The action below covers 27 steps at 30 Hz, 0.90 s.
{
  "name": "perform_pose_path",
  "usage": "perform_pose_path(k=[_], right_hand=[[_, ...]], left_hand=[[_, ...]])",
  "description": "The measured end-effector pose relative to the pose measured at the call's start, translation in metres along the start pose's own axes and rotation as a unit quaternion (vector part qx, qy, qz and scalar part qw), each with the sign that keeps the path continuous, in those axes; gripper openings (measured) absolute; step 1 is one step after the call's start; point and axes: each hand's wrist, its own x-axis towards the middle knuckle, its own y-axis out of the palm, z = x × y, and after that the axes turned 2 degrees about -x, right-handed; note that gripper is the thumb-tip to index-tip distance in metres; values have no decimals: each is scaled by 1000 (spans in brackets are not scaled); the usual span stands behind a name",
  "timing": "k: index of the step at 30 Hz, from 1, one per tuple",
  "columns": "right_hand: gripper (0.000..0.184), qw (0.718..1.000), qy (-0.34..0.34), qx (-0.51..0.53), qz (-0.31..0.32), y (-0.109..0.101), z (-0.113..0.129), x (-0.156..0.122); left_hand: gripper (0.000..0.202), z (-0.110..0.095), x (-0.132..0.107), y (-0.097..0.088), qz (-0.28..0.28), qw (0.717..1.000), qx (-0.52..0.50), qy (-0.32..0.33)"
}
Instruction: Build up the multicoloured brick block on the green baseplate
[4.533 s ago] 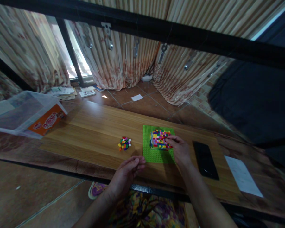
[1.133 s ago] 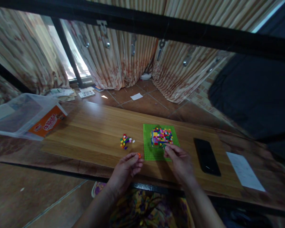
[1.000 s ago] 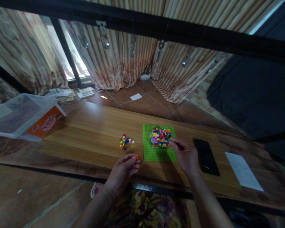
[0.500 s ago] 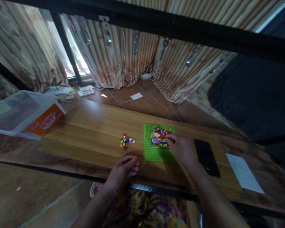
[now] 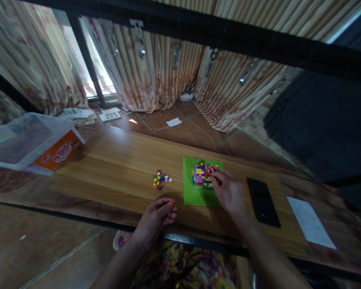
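Note:
A green baseplate [image 5: 192, 196] lies on the wooden table [image 5: 117, 164] with a block of many-coloured small bricks [image 5: 202, 175] built on it. My right hand [image 5: 228, 193] rests on the right side of that block, fingertips pinched against its top edge; whether a brick is in them is hidden. My left hand [image 5: 158, 216] sits near the table's front edge, left of the baseplate, fingers curled round a small orange brick [image 5: 173, 202]. A little pile of loose coloured bricks [image 5: 160, 179] lies on the table left of the baseplate.
A black phone [image 5: 262, 202] lies right of the baseplate, and a white sheet of paper [image 5: 310, 222] further right. A clear plastic tub with an orange label [image 5: 33, 144] lies on its side at the far left. Striped curtains and a tiled floor are behind.
My right hand went from the baseplate's front edge up onto the right side of the brick block. My left hand picked up an orange brick and keeps it near the front edge.

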Motion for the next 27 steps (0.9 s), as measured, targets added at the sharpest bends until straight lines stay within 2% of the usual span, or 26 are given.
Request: perform_pose_path(k=[9, 16, 27], right_hand=[[26, 1000, -17, -14, -5, 2, 0, -3], [28, 1000, 16, -19, 12, 2, 2, -6], [31, 998, 16, -58, 26, 1, 6, -12]], left_hand=[[39, 0, -1, -1, -1, 1000, 2, 0], [39, 2, 0, -1, 2, 1000, 8, -1], [33, 2, -5, -4, -2, 1000, 10, 7]])
